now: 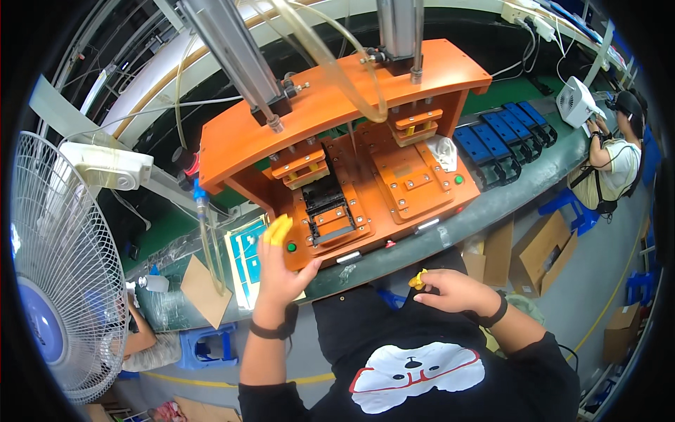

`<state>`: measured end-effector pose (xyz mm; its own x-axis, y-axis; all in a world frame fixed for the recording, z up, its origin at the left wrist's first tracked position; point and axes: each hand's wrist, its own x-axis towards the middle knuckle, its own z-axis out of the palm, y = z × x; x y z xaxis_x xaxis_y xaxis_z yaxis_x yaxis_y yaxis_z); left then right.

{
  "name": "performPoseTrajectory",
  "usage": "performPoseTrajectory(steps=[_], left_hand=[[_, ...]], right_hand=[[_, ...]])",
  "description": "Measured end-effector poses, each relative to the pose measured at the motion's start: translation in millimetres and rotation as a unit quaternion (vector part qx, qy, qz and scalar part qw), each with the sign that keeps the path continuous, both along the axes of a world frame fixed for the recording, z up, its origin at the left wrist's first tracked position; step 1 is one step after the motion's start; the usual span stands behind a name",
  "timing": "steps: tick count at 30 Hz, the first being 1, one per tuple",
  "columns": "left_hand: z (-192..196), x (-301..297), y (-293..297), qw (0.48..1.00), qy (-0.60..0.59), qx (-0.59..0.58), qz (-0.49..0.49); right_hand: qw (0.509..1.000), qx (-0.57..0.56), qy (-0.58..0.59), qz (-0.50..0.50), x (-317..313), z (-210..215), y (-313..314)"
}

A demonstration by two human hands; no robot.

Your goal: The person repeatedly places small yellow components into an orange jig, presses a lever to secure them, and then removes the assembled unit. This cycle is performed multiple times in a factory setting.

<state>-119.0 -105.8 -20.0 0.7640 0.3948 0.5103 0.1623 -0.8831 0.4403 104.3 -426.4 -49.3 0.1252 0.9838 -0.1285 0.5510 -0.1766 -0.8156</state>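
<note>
An orange two-station press (415, 228) stands on the bench before me. A black plastic frame (334, 231) lies in its left fixture, while the right fixture (411, 176) holds no such frame. My left hand (281, 271) is raised at the press's front left corner, thumb spread from the fingers, beside a green button (291, 247). My right hand (453, 290) hovers over my lap in front of the press, fingers loosely bent and thumb apart, with nothing visible in it. Yellow covers sit on fingertips of both hands.
Blue-and-black plastic parts (503, 133) lie in a row to the right. A sheet with blue pieces (246, 260) and a brown board (205, 290) lie left. A large fan (67, 281) stands far left. Cardboard boxes (541, 253) and a seated person (612, 162) are at right.
</note>
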Motion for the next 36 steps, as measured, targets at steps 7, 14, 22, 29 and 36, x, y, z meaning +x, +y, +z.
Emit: performPoseTrajectory(steps=[7,14,22,29,36], left_hand=[[-48,-33,-8,0.994,0.040,0.092,0.051],[-95,-75,24,0.985,-0.027,-0.080,0.152],[-126,-75,27,0.968,0.144,-0.035,0.204],[-138,-75,31,0.967,0.124,-0.028,0.220],[-130,-74,27,0.971,0.119,-0.034,0.206]], right_hand=[[0.996,0.002,-0.016,0.090,-20,-16,44],[0.984,0.070,0.014,0.164,-82,-42,121],[0.947,0.232,-0.127,0.180,-133,-93,180],[0.938,0.230,-0.195,0.171,-144,-98,188],[0.911,0.267,-0.276,0.151,-150,-110,187]])
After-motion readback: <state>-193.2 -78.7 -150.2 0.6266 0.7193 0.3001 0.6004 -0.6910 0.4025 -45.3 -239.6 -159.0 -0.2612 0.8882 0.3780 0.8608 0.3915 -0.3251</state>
